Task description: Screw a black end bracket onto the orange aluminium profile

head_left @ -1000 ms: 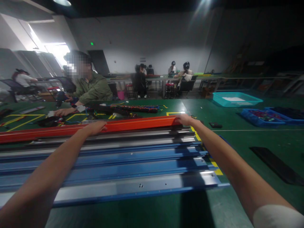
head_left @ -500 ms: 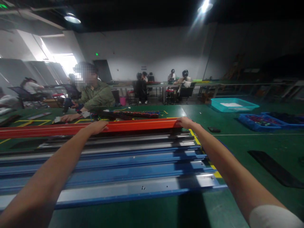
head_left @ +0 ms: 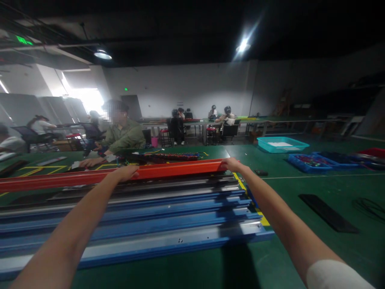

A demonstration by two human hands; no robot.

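Observation:
A long orange-red rail (head_left: 180, 169) stretches across the far side of a row of parallel rails. My left hand (head_left: 126, 173) is closed over it near the middle of the view, fingertips hidden behind its far side. At its right end my right hand (head_left: 232, 163) grips it, thumb side towards me. Between my forearms lie several long blue channel rails (head_left: 168, 220) and, beyond them, dark and silvery rails (head_left: 180, 186). The nearest blue rail (head_left: 192, 243) shows small holes in its pale inner face.
A co-worker (head_left: 124, 130) sits across the green table (head_left: 279, 257), one hand on it. Behind the orange rail lies a wire bundle (head_left: 177, 155). To the right are a turquoise tray (head_left: 282, 145), blue trays (head_left: 309, 163) and a flat black bar (head_left: 327, 212).
The view has tilted up and turned slightly right, so the scene sits lower and the right side shows more. Both hands keep their places on the orange-red rail.

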